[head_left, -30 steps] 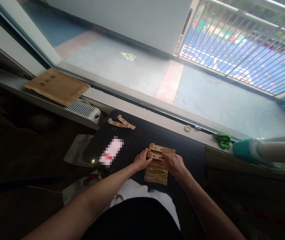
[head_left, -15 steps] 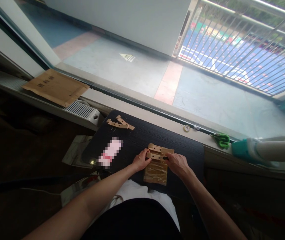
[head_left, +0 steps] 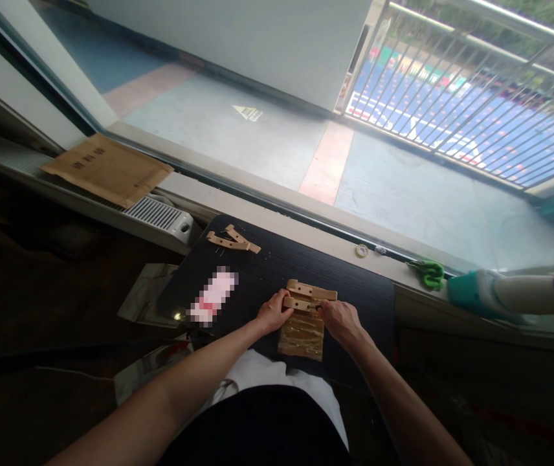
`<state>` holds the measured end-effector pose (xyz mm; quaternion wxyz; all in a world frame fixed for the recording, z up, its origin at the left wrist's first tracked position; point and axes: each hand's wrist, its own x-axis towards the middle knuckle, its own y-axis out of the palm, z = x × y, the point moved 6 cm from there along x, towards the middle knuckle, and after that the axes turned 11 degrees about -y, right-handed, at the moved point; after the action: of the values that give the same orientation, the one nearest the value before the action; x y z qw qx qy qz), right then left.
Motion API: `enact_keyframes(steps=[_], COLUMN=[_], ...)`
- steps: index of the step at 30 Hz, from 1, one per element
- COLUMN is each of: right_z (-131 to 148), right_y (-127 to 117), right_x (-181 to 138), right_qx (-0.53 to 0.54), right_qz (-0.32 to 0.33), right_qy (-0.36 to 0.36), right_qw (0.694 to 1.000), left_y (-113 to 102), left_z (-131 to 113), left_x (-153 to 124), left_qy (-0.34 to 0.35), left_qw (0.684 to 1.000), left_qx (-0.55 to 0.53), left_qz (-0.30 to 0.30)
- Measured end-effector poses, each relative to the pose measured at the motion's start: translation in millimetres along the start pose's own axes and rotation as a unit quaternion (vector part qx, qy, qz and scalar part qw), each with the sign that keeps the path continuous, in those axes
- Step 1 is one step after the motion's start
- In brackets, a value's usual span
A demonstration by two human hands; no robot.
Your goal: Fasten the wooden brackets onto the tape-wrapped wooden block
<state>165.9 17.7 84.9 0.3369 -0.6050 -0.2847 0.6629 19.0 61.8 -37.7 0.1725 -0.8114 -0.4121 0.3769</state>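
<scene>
My left hand (head_left: 274, 312) is closed on the left end of a pale wooden piece (head_left: 298, 304) with dark round holes. My right hand (head_left: 341, 321) is wrapped round a slim dark tool (head_left: 316, 307), whose tip meets the right part of that piece; its exact kind is too small to tell. A second, similar wooden piece (head_left: 314, 290) lies just beyond, parallel to the first. Beneath them is a brown block (head_left: 301, 339) with a shiny, clear wrapping, on the black table (head_left: 252, 285).
Two more wooden pieces (head_left: 232, 241) lie at the table's far left, near a blurred pink item (head_left: 213, 296). The sill holds a tape roll (head_left: 362, 250), green-handled scissors (head_left: 430, 274) and a teal-and-white object (head_left: 481, 291). A brown envelope (head_left: 109, 169) rests on the radiator (head_left: 160, 217).
My right hand has shifted slightly to the left along the wooden piece with the tool. My left hand keeps its hold, and the loose pieces have not moved.
</scene>
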Motion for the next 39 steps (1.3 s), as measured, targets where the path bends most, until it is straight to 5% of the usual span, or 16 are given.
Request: enact_keyframes(steps=[15,39], right_z=[-2,11], right_y=[-2,11], right_x=[-16,8], right_qx=[0.000,-0.008], right_qz=[-0.029,0.010], right_qy=[-0.007,-0.017], right_qw=[1.000,1.000], left_y=[4,2], left_z=[6,2], left_x=[2,1], left_qy=[0.007,-0.009], left_qw=[1.000,1.000], left_qx=[-0.001,-0.001], left_qz=[-0.005,0.000])
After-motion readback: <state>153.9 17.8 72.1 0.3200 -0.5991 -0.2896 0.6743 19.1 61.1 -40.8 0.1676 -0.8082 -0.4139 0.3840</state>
